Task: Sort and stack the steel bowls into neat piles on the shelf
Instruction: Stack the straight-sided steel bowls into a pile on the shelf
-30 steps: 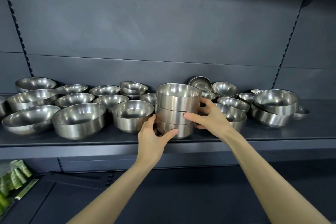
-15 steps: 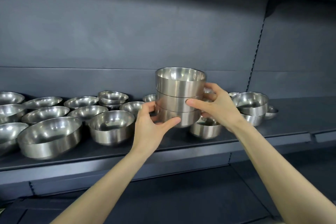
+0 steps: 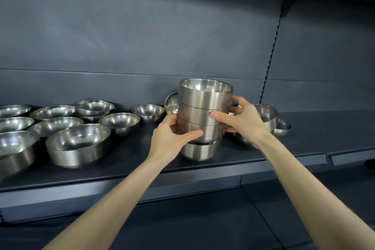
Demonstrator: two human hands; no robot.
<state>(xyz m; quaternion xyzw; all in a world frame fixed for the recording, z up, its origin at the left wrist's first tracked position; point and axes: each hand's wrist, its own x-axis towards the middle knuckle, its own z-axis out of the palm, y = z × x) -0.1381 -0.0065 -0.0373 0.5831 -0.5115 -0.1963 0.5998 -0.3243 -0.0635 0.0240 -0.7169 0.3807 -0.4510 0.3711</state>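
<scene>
A stack of three straight-sided steel bowls is held between both hands, just above a matching steel bowl that stands on the dark shelf. My left hand grips the stack's lowest bowl from the left. From the right, my right hand clasps the middle of the stack. The stack's bottom sits at or just inside the lower bowl's rim; contact cannot be told.
Several loose steel bowls of differing sizes lie on the shelf to the left, the nearest large one at the front. More bowls sit behind my right hand. The shelf's right part is bare. A lower shelf lies beneath.
The stack of three bowls was lifted off the shelf and carried right, now lowered over a single matching bowl. The view has turned right.
</scene>
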